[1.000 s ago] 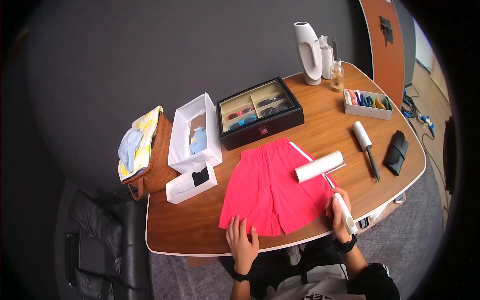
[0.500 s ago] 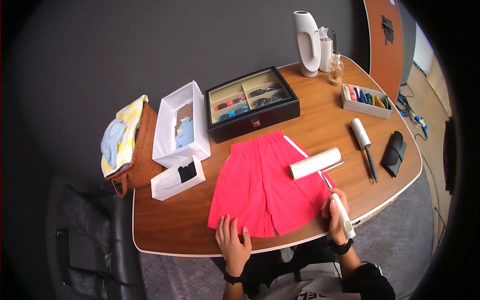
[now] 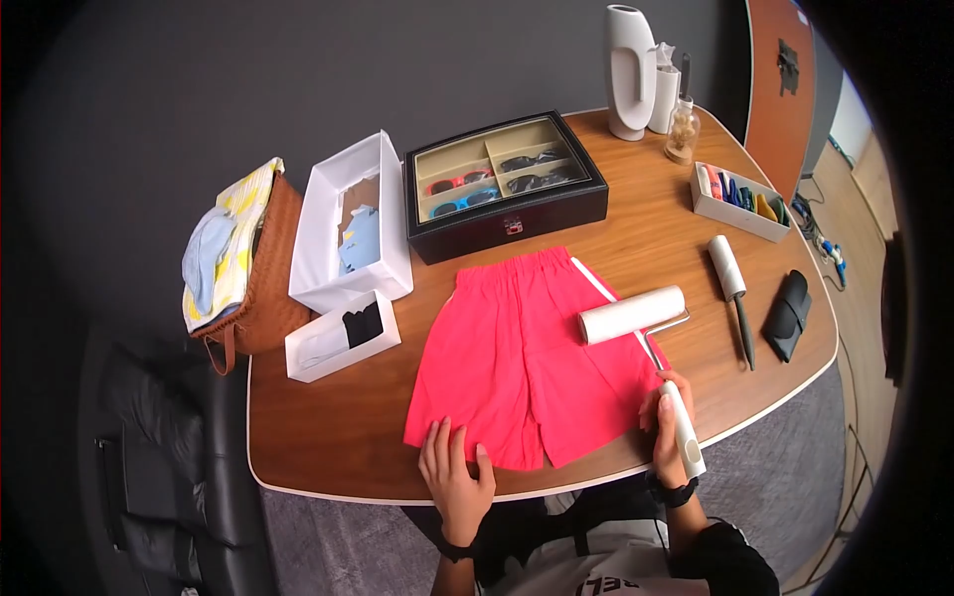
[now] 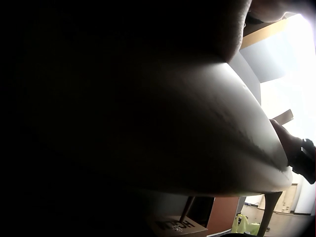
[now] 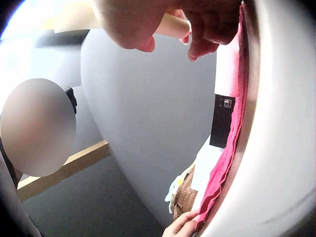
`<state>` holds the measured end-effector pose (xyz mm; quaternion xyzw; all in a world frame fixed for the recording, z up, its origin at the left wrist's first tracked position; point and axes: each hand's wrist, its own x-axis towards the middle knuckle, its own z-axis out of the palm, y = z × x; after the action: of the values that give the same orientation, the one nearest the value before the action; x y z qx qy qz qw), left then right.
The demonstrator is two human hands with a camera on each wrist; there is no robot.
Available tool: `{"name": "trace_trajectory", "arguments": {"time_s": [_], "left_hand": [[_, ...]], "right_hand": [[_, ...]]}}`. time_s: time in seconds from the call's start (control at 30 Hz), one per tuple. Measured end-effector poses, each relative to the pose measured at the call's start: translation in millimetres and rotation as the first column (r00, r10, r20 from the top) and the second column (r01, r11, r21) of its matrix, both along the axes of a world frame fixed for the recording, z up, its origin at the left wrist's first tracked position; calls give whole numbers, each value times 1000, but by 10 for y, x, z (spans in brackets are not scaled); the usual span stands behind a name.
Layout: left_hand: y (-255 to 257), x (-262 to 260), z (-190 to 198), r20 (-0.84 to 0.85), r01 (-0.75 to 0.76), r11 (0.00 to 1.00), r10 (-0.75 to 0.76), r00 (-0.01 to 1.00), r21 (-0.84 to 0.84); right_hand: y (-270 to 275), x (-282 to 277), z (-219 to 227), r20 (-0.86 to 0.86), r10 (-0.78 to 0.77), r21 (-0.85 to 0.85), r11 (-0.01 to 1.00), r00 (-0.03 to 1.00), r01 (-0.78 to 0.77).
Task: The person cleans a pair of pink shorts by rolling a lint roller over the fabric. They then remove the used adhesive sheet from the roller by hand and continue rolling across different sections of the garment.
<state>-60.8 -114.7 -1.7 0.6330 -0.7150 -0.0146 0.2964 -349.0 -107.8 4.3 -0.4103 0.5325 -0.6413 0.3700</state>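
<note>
One relaxed left hand (image 3: 457, 489) is resting on the pink shorts (image 3: 485, 358) at the frame's lower centre, seemingly steadying them, while the right hand (image 3: 667, 449) is gripping a white roller (image 3: 633, 315) by its handle (image 3: 685, 433), apparently for guiding it evenly.

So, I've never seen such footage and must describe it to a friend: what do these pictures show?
No machine here, just a person's left hand and right hand. The wide picture comes from a camera on the head, looking down; the other two come from the wrists, the left one mostly dark. Pink shorts lie on a brown table, the left hand resting on them. The right hand holds a white roller by its handle. A sunglasses case sits behind.
</note>
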Motion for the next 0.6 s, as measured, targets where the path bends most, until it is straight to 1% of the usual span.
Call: {"name": "trace_trajectory", "arguments": {"time_s": [0.6], "left_hand": [[9, 8, -40, -4, 1, 1000, -1, 1000, -30]], "right_hand": [[19, -14, 23, -20, 29, 9, 1000, 999, -29]]}}
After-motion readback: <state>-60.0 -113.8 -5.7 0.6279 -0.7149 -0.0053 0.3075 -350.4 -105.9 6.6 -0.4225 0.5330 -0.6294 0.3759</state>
